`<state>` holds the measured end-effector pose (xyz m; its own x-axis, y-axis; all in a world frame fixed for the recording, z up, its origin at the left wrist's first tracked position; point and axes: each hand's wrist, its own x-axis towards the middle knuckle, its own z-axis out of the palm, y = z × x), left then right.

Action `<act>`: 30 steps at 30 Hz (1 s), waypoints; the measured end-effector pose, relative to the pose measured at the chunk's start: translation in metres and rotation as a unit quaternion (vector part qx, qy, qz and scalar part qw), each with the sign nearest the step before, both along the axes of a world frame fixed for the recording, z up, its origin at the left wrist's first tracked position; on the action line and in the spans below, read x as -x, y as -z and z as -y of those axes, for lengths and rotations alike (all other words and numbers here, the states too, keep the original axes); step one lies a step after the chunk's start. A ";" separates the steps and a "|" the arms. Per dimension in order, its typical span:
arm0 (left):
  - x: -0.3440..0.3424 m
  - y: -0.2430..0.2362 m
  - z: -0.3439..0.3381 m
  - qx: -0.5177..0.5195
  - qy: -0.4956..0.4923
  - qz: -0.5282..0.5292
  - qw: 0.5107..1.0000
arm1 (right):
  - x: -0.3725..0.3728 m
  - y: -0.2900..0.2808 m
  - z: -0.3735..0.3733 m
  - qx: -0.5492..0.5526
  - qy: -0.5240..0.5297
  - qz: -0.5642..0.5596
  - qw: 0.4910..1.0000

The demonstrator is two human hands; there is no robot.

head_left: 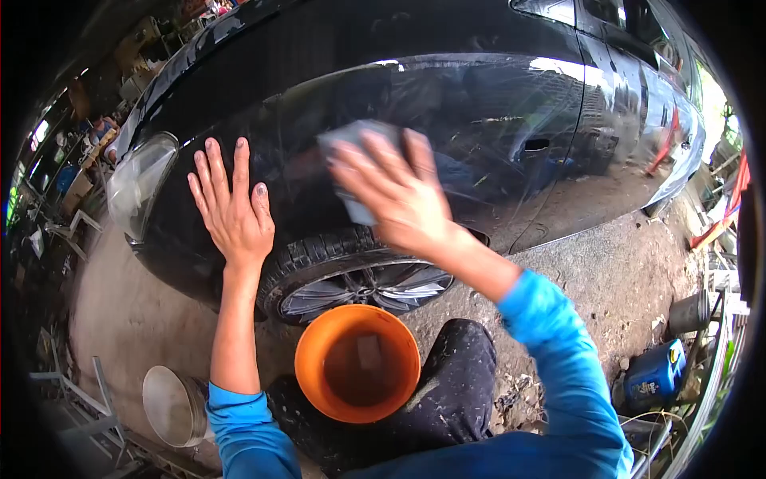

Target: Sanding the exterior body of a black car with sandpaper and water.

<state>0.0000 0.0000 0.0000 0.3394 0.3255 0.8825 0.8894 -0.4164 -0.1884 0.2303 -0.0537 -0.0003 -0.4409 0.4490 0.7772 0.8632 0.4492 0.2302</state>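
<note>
Fingers of the right hand (405,199) lie spread over a grey sheet (356,211) against the black car (479,120) — probably light, flexible, slippery if wet; best pressed flat — with the left hand (238,226) open nearby.

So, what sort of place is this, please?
Probably a car bodywork shop: the right hand presses a grey sheet against the front fender of a black car, with an orange bucket nearby.

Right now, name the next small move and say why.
Probably slide the flat grey sheet across the glossy black car panel: the right hand lies over it, fingers extended, both looking motion-blurred, while the left hand is spread off to one side.
</note>
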 end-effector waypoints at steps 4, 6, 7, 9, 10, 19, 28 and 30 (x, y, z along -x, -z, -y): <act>0.029 -0.001 -0.020 -0.009 0.023 -0.024 0.999 | 0.010 0.003 -0.020 -0.009 -0.037 0.016 0.999; 0.038 0.013 -0.008 -0.001 0.034 -0.012 0.999 | -0.052 0.035 0.013 0.012 -0.004 0.068 0.998; 0.037 0.010 -0.005 -0.002 0.036 -0.009 0.999 | -0.093 0.066 0.027 0.004 0.030 0.087 0.996; 0.016 0.003 0.002 -0.018 0.012 -0.009 1.000 | -0.189 0.149 0.047 0.009 0.040 0.043 0.998; 0.013 0.002 0.002 -0.023 0.012 -0.007 1.000 | -0.180 0.159 0.044 -0.005 0.042 0.021 0.999; 0.030 0.014 -0.006 -0.028 0.023 -0.014 0.999 | -0.060 0.109 0.020 -0.022 0.031 0.101 0.994; 0.025 0.014 -0.003 -0.026 0.009 -0.002 1.000 | 0.037 0.086 0.004 -0.025 -0.017 0.036 0.999; 0.028 0.014 -0.006 -0.017 0.017 -0.018 1.000 | 0.047 0.078 0.004 0.032 -0.061 -0.002 0.998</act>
<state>-0.0284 0.0064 -0.0139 0.3815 0.2824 0.8802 0.8671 -0.4394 -0.2349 0.1835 -0.0572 -0.0786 -0.4928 0.4405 0.7504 0.8017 0.5650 0.1949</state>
